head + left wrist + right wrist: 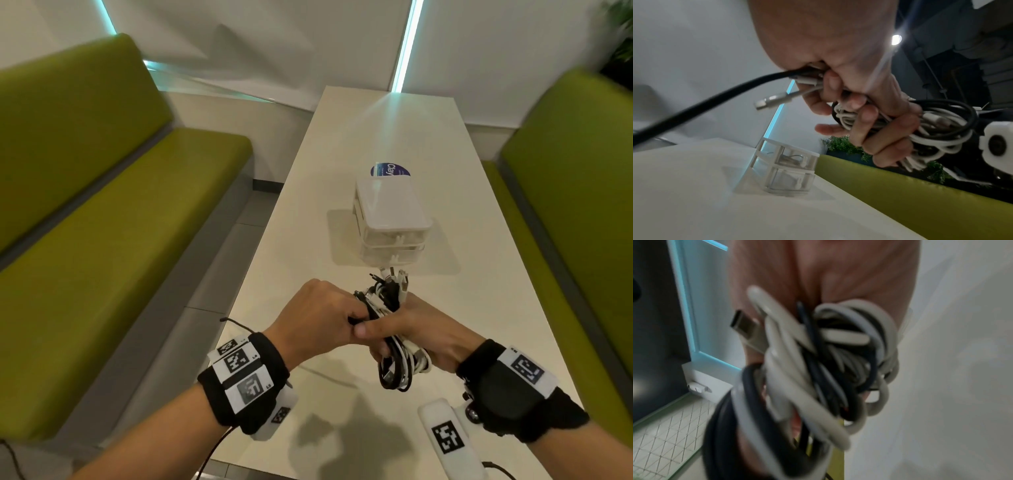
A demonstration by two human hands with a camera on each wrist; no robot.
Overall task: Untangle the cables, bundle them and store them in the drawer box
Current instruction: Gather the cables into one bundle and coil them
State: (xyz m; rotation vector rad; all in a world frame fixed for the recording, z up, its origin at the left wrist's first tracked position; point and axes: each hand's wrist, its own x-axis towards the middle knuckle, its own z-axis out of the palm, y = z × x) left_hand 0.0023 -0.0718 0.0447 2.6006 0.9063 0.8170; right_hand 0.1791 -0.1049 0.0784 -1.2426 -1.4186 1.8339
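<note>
Looks like an office breakout or canteen booth: two olive-green upholstered benches (113, 192) facing each other across a long narrow white table (387, 126), white wall panels with cyan LED strips (407, 44), potted greenery (840, 144) behind the right bench, exposed dark ceiling with ducting and a spotlight (896, 39) in the left-wrist view.

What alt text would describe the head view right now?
Both hands hold a tangled bundle of black and white cables above a white table: left hand, right hand. A small drawer box stands just beyond, drawers closed.
</note>
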